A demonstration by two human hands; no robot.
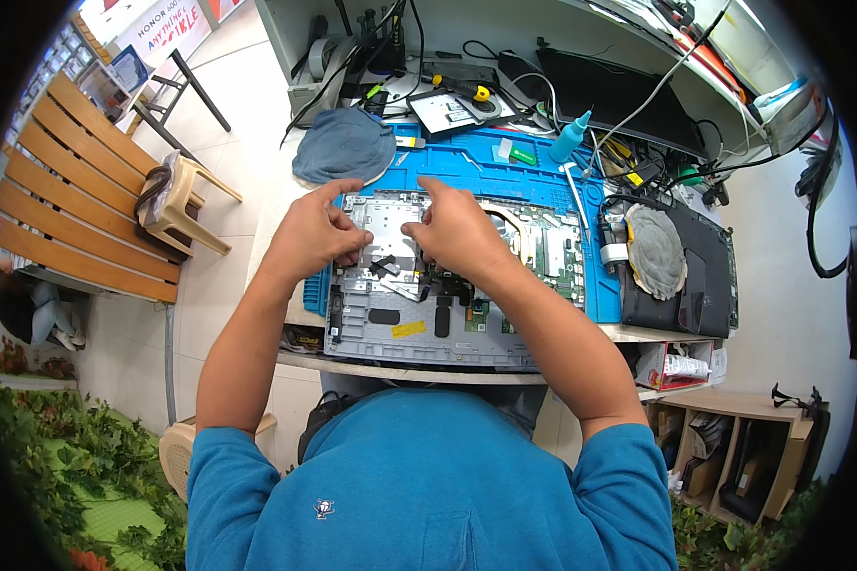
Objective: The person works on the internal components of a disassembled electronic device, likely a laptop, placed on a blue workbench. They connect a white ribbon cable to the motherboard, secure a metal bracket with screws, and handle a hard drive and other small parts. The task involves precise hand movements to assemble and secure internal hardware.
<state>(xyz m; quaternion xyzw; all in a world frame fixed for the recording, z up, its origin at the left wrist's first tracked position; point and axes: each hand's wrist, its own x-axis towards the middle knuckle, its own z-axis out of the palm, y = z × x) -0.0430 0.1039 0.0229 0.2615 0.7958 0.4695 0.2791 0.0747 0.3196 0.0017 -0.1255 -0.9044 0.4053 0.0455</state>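
Observation:
An opened laptop chassis [357,328] in silver-grey lies in front of me, with its inside facing up. Over its upper left part, next to a flat silver metal plate [388,224], are both of my hands. My left hand [316,231] is at the plate's left side, thumb and index finger spread apart. On the other side my right hand [459,236] has its index finger stretched toward the far edge and its thumb over the plate. I see nothing held in either. A green circuit board [564,257] and a copper-coloured heat pipe [521,228] show right of my right hand.
A blue work mat [602,300] lies under the chassis. Grey cloth pads rest at the far left [343,146] and on a black laptop part [700,281] to the right. Behind are a light-blue bottle [569,140], a yellow-black screwdriver [461,88] and loose cables.

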